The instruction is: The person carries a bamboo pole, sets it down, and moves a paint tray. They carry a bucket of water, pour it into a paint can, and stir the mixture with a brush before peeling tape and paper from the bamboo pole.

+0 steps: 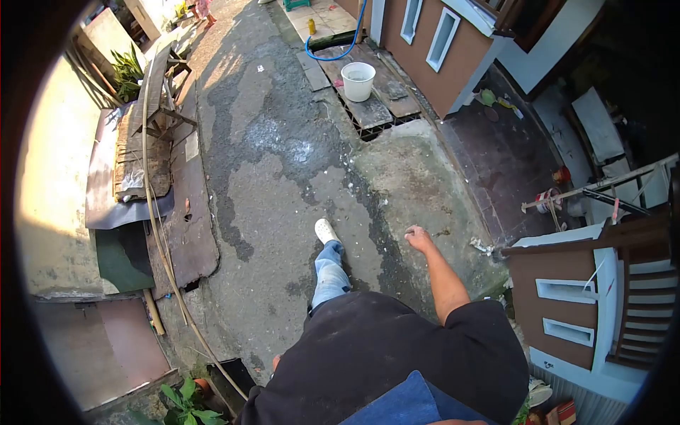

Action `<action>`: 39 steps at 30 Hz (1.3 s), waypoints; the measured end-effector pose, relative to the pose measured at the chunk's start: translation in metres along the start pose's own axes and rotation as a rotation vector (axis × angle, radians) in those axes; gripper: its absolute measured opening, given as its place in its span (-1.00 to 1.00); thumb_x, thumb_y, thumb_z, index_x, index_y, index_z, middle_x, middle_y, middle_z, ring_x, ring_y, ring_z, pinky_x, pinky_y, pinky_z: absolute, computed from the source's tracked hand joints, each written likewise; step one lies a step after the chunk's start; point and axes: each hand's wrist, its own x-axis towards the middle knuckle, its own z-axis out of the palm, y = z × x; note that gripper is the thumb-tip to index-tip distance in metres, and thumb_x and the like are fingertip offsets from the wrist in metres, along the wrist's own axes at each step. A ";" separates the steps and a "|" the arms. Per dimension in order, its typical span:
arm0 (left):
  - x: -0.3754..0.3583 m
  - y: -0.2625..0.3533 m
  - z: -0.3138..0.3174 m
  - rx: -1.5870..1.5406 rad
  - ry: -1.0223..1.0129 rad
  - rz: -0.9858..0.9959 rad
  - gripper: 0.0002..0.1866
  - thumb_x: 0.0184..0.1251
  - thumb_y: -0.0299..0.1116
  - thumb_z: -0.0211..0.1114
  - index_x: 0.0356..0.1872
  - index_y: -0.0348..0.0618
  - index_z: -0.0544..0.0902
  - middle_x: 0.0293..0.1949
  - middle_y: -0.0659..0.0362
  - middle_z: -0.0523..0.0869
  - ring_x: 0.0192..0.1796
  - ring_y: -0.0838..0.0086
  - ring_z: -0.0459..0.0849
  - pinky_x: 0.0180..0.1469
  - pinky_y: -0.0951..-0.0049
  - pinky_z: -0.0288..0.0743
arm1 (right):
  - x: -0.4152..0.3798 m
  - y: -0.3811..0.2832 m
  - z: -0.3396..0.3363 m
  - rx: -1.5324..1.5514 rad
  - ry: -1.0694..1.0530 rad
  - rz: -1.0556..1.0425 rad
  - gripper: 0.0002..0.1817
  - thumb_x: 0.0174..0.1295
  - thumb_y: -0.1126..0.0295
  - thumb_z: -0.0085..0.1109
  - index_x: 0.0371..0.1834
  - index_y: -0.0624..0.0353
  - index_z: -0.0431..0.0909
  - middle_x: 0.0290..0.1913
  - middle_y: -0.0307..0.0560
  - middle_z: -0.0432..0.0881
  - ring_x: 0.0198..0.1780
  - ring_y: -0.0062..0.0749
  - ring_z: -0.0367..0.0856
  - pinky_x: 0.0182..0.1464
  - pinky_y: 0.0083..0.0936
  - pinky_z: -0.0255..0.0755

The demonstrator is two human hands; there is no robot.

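Head camera: my right hand [418, 238] is hanging over a concrete apron [418, 170]; my left hand [276, 362] is barely showing.

Right fingers are curling loosely; I cannot tell whether they are holding anything. The forearm [446, 283] is angling outward, probably for balance while my white shoe [325, 231] is leading on the paved lane [269, 205]. My black shirt [397, 340] is hiding most of the left hand, so its grip I cannot tell. A crumpled white scrap [482, 246] is lying near the right hand, at the apron's edge. Ahead, a white bucket [358, 83] is standing upright on boards [370, 115], presumably for flat footing over the dark grating [366, 134] and near the blue hose [327, 59].
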 end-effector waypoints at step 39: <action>0.472 1.001 -0.225 0.228 -0.224 -0.321 -0.48 0.31 0.01 0.28 0.03 -0.28 0.57 -0.28 0.01 0.75 -0.26 0.40 0.73 -0.20 0.36 0.58 | 1.136 -0.278 -0.012 1.188 0.389 0.952 -0.63 0.15 0.44 0.04 0.03 0.35 0.38 -0.24 0.11 0.62 -0.42 -0.26 0.65 -0.42 -0.41 0.63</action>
